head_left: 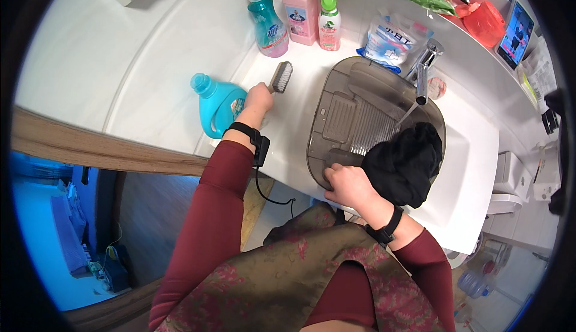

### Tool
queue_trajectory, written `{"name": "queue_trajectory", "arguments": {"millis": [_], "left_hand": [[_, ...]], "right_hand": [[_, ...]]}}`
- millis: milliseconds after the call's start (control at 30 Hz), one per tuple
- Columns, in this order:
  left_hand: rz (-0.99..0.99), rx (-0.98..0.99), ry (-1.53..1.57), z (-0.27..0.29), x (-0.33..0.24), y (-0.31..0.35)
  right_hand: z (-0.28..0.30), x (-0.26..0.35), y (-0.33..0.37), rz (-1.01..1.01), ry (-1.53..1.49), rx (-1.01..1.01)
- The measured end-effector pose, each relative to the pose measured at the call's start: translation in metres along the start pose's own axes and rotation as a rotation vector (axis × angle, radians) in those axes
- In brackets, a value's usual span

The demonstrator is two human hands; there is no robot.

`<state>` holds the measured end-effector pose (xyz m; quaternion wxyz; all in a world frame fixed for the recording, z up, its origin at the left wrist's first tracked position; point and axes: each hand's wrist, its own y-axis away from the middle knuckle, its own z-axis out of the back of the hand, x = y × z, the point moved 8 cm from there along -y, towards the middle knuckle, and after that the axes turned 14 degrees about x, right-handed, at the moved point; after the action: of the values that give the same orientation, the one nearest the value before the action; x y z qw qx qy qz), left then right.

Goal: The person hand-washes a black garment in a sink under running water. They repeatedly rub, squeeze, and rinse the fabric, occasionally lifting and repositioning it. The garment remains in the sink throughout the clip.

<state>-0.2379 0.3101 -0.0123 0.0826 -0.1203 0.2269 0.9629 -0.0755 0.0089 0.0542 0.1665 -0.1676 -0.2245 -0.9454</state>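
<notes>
- One brush (282,77) sits gripped in your left hand (259,98), left of the grey basin (342,119).
- Your right hand (351,186) curls at the basin's near-left rim; whether it clamps, you cannot tell.
- Black cloth (403,162) bunches in the basin's near-right part.
- White counter (293,129) leaves you room between brush and basin.
- Faucet (422,80) overhangs the basin's far-right edge.
- Teal jug (217,101) stands well left of the basin.
</notes>
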Motion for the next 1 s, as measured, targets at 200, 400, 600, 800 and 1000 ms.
{"name": "queue_trajectory", "arguments": {"millis": [200, 400, 600, 800, 1000], "left_hand": [[-0.151, -0.239, 0.027, 0.016, -0.033, 0.035], [-0.575, -0.120, 0.232, 0.003, -0.087, 0.082], [-0.659, -0.037, 0.100, -0.056, -0.105, 0.128], [-0.463, 0.044, -0.074, -0.096, -0.107, 0.125], [-0.348, 0.080, -0.175, -0.100, -0.112, 0.126]], "right_hand": [[-0.011, -0.003, -0.037, 0.023, -0.012, 0.010], [-0.021, -0.021, -0.062, -0.138, -0.053, 0.145], [0.045, -0.065, 0.035, -0.149, -0.227, -0.561], [0.017, -0.146, 0.142, -0.461, -0.189, -0.322], [0.013, -0.155, 0.121, -0.303, -0.120, -0.473]]}}
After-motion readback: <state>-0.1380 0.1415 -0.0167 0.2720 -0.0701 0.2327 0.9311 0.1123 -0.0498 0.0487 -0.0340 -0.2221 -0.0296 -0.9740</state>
